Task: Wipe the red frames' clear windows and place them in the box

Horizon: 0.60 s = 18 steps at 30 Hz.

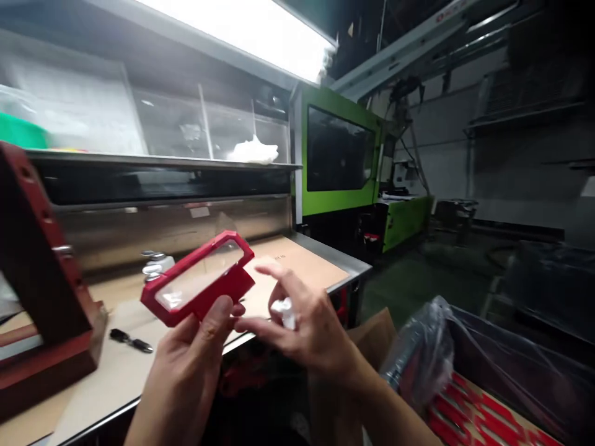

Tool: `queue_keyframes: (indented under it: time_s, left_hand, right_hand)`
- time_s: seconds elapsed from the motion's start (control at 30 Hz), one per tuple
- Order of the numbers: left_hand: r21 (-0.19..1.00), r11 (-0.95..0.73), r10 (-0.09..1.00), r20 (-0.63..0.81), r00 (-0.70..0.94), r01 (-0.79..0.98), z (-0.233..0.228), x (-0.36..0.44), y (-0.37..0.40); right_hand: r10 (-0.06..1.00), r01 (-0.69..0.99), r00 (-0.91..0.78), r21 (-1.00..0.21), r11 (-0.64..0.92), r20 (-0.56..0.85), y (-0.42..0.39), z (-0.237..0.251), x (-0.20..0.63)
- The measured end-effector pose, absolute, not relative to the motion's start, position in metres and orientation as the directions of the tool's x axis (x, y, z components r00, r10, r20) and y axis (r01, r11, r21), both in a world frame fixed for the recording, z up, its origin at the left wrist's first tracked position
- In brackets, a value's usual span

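Observation:
A red plastic frame with a long clear window (242, 283) is held up, tilted, above the workbench. My left hand (193, 359) grips its lower edge, thumb in front. My right hand (307, 322) is just right of the frame, with a crumpled white wipe (284, 311) tucked under its curled fingers. Its index finger and thumb are spread apart near the frame's right end. Whether the right thumb tip touches the frame, I cannot tell. On the bench behind my left hand lies a black pen-like tool (131, 341).
A dark red metal stand (60, 260) rises at the left. Spray-bottle tops (157, 265) stand behind the frame. The shelf (176, 159) above holds a white crumpled cloth (255, 150). Lower right, a plastic-lined bin (515, 347) contains several red frames (495, 421). A green machine (341, 201) stands beyond.

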State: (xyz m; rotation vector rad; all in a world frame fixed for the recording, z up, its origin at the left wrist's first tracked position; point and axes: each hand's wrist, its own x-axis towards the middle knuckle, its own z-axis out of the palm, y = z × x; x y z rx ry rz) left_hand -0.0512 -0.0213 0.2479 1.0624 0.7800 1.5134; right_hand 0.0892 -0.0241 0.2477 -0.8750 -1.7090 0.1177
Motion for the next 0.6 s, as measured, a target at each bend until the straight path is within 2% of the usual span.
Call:
queue_keyframes:
  time_s: [0.1,0.27,0.43,0.6]
  left_hand:
    - [0.879,-0.346,0.936,0.347,-0.059,-0.329,0.278,-0.089,-0.013]
    - [0.876,-0.474,0.880,0.468,-0.077,-0.085,0.312,-0.125,-0.009]
    - [0.826,-0.563,0.823,0.564,-0.069,0.028,0.332,-0.136,-0.016]
    - [0.782,-0.618,0.784,0.607,-0.125,-0.077,0.348,-0.139,-0.022]
  right_hand:
    - [0.525,0.342,0.004,-0.495,0.799,0.851,-0.018,0.288,0.082]
    - [0.370,0.171,0.085,-0.380,0.909,0.925,-0.005,0.343,0.062]
    - [0.382,-0.002,0.030,-0.382,0.924,0.924,0.002,0.371,0.044]
    - [0.392,-0.072,-0.015,-0.392,0.917,0.920,0.003,0.380,0.035]
